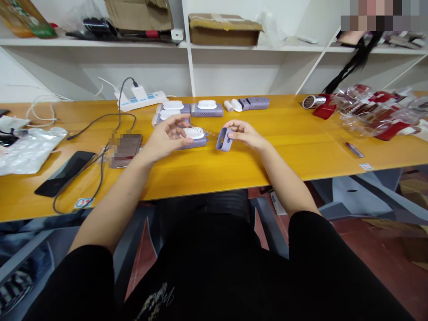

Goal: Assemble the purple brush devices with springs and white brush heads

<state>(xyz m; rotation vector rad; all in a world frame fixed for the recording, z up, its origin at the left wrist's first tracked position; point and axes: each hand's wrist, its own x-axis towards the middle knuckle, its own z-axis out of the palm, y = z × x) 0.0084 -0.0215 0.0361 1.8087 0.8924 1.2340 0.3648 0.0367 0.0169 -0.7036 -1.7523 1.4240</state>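
— On the yellow tabletop (214, 171), what sits between the hands?

— A lavender shell (224, 139), a rounded, open frame, held slightly tilted in the curled fingers of the right hand (242, 134). Just beside it lies a lavender unit with a ribbed white cap (194, 133), near the table's middle.

— And the left hand (167, 136)?

— Open, its fingers loosely spread above that white-capped unit. Whether the fingertips touch it, I can't tell.

— Anything linking the two pieces?

— A fine coil seems to span the gap between them, but it's too small and blurred to name with confidence.

— What's around them?

— Farther back stand three more white-capped units (207, 109), with loose white and lavender parts (246, 104) lined up to their right. Toward the left are a white power strip (140, 100), a black cable (100, 165), a black phone (65, 173), a pixelated brown box (126, 150) and a crumpled plastic bag (30, 150).

— The right end?

— Red pieces in clear plastic wrap (377, 113), a metal cylinder (314, 101) and a small red-handled screwdriver (352, 150).

— And the room?

— White shelves (187, 44) behind the table hold cardboard boxes (224, 29), and a red floor (354, 227) shows below.
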